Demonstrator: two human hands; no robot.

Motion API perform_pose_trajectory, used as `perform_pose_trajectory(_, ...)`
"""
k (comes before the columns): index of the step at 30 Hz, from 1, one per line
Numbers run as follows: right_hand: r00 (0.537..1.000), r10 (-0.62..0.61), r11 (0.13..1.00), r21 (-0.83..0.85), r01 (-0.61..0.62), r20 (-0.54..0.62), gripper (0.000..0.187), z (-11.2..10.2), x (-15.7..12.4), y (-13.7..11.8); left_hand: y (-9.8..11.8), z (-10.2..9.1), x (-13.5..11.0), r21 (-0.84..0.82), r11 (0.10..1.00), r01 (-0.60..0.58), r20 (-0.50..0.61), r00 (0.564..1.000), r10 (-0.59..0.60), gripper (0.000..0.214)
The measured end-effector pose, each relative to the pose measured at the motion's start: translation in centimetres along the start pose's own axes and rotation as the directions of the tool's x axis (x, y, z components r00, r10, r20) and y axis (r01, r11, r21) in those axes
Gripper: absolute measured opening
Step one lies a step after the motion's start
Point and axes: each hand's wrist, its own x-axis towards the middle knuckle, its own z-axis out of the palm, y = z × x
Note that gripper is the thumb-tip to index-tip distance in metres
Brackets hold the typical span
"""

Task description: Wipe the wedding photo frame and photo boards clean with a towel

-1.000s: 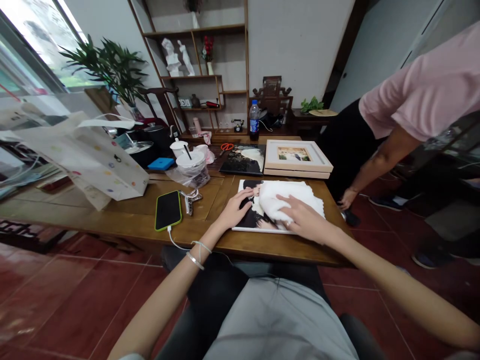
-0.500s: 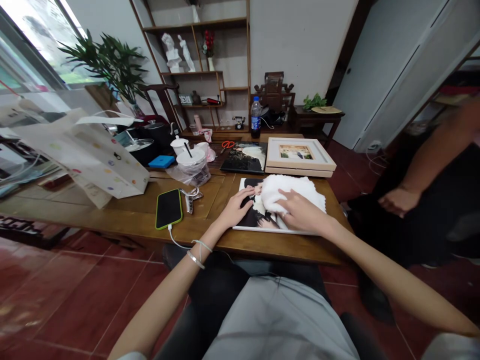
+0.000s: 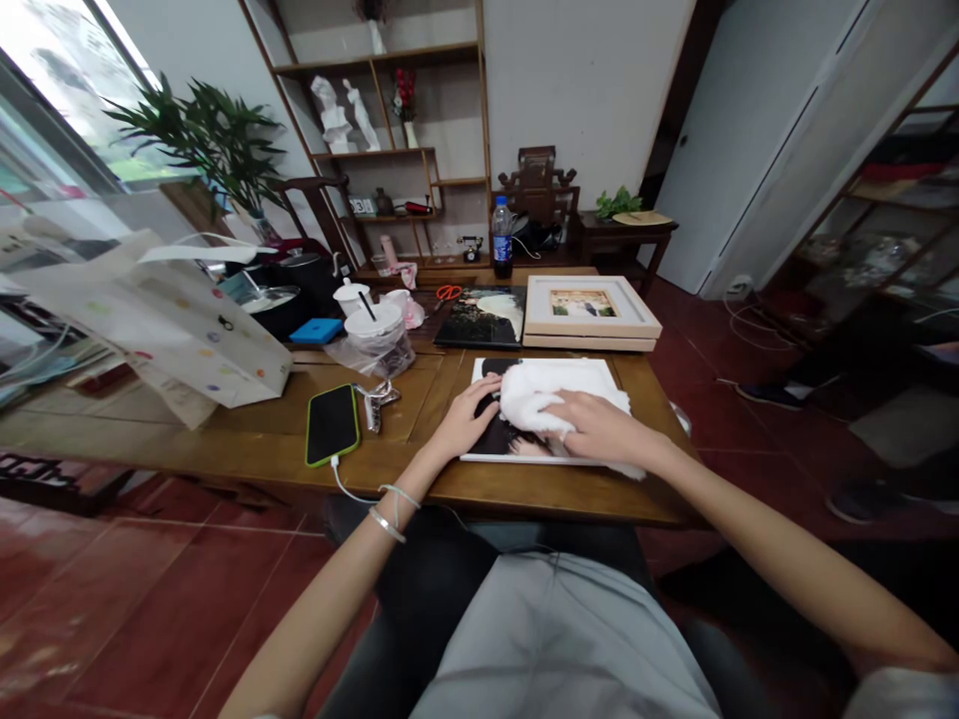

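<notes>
A photo panel (image 3: 490, 436) with a white edge lies flat near the front of the wooden table. My left hand (image 3: 466, 417) rests on its left side, fingers spread and holding nothing. Over much of the picture is a white fluffy cloth (image 3: 535, 389), which hides most of the print. My right hand (image 3: 599, 427) grips this cloth and presses it against the panel; its fingertips are partly sunk in the fabric. One corner of the cloth hangs past the panel's front edge.
Behind the panel lie a dark photo panel (image 3: 479, 315) and stacked light-wood frames (image 3: 591, 312). Orange scissors (image 3: 450, 293) and a bottle (image 3: 501, 240) stand farther back. Leftward are a bagged cup (image 3: 375, 330), a charging phone (image 3: 333, 424) and a paper bag (image 3: 225, 350).
My right hand and the cloth have shifted left and slightly toward me across the panel. My left hand stays in place. The person at the right has moved away from the table.
</notes>
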Motion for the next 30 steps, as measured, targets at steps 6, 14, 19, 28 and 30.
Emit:
perform_pose_trajectory(6,0.994,-0.026,0.999,-0.036,0.023,-0.103,0.036,1.3,4.2,4.2,0.2,-0.1,0.0,-0.006,1.000,-0.001,0.009,1.000,0.001,0.033)
perform_pose_trajectory(14,0.997,0.059,0.969,-0.236,-0.069,-0.049,0.042,2.4,3.4,1.7,0.0,-0.1,0.0,-0.022,1.000,0.018,0.007,1.000,-0.018,0.033)
perform_pose_trajectory(19,0.998,0.057,0.966,-0.252,-0.049,0.026,0.035,1.6,-1.0,-3.9,0.0,0.0,0.0,-0.021,1.000,0.021,0.002,1.000,-0.021,0.034)
perform_pose_trajectory(28,0.996,-0.034,0.998,-0.042,0.038,0.087,0.038,0.1,-3.5,-5.0,0.2,-0.1,0.0,-0.017,1.000,0.020,0.004,1.000,-0.020,0.033)
perform_pose_trajectory(30,0.998,-0.016,1.000,-0.025,0.017,0.062,0.040,0.4,-2.3,-3.2,0.1,0.0,0.0,-0.011,1.000,0.019,0.006,1.000,-0.019,0.033)
